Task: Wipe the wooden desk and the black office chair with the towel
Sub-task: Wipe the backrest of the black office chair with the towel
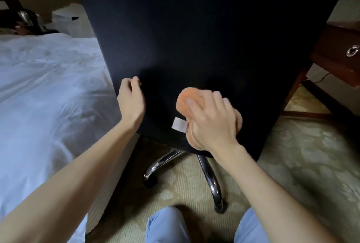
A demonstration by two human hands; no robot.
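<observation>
Orange terry towel [184,98] is bunched in my right hand [212,123], fingers clamped round it, and pressed against the lower back face of the black office chair [194,38], just beside a white tag [179,124]. My left hand [131,102] has its fingers curled on the chair back's left edge, bracing it. The wooden desk [335,51] stands to the right, beyond the chair; its top is out of view. Risks noted: the chair sits on a chrome castor base [210,174], so a hard stroke could roll or swivel it into the desk if my left grip slackens. The towel could snag the tag. The tight wad covers little fabric, so patches may be missed.
</observation>
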